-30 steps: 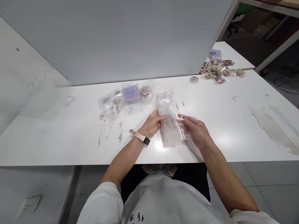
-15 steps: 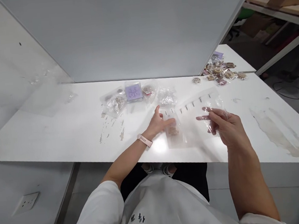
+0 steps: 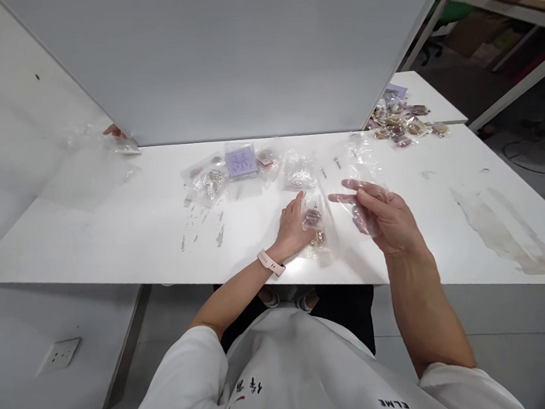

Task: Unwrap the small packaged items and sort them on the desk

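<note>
My left hand is closed at the left edge of a small clear packet with a dark round piece inside. Under and below it, on the white table, lies another clear packet with brownish contents. My right hand, to the right and raised a little over the table, pinches thin clear plastic bags between thumb and fingers. Small dark printed marks show on the bags, which stretch away from me. Their edges are hard to make out.
Beyond my left hand are a crinkled clear bag, a purple square packet and bagged small pieces. Several small packets are heaped at the back right. Another person's hand reaches past the grey partition near clear plastic.
My right hand drew plastic bags rightward, fanning them out, then came back slightly left. My left hand moved slightly right, and packets now show beside it. Another person's hand has appeared at the left.
</note>
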A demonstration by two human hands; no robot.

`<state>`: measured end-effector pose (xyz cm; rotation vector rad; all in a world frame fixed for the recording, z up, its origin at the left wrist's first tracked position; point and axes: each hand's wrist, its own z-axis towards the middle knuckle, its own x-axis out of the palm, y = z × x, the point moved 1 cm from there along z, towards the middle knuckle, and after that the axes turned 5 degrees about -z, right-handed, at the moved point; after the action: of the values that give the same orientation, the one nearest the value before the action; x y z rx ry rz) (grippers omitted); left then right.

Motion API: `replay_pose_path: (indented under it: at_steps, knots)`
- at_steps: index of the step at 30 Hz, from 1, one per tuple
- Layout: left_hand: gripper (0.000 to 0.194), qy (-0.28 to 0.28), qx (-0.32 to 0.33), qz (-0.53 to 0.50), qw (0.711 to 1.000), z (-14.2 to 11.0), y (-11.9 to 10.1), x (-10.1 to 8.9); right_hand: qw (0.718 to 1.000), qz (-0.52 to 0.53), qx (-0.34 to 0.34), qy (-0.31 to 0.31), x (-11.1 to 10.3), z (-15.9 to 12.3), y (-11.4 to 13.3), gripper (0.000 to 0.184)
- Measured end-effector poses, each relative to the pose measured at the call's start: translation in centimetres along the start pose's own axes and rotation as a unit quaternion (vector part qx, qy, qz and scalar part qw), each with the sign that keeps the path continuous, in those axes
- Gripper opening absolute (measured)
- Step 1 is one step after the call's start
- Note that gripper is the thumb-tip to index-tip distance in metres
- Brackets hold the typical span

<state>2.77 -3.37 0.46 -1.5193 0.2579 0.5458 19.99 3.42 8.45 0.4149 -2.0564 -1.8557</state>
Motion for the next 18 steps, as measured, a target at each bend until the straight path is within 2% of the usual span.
replay_pose_path:
  at_steps: [3, 6, 8, 11, 13, 15, 18]
  knots:
    - [0.086, -0.014, 0.0, 0.068, 0.998, -1.0, 0.4, -1.1, 0.995, 0.012, 0.016, -0.099, -3.2, -0.2, -1.1, 0.035]
    - [0.077, -0.025, 0.04, 0.133, 0.99, -1.5, -0.1, -1.6, 0.978, -0.01, 0.013, -0.206, -6.8, -0.8, -2.6, 0.031]
    - [0.077, 0.035, 0.095, 0.149, 0.984, -1.4, -0.7, -1.5, 0.967, -0.031, 0.001, -0.254, -8.7, -1.4, -3.5, 0.028]
    - [0.099, 0.186, 0.155, 0.155, 0.958, -0.5, -1.3, -0.8, 0.96, -0.057, 0.018, -0.275, -10.3, -2.3, -4.4, 0.024]
    - [0.105, 0.238, 0.148, 0.171, 0.945, 0.3, -1.2, -0.4, 0.96, -0.068, 0.042, -0.269, -10.7, -2.8, -4.7, 0.024]
    - [0.092, 0.247, 0.131, 0.189, 0.941, 0.9, -0.8, -0.3, 0.959, -0.084, 0.057, -0.263, -10.9, -3.3, -4.9, 0.026]
    - [0.053, 0.239, 0.142, 0.181, 0.943, 1.2, -0.3, -0.7, 0.95, -0.162, 0.084, -0.253, -11.4, -4.0, -4.9, 0.031]
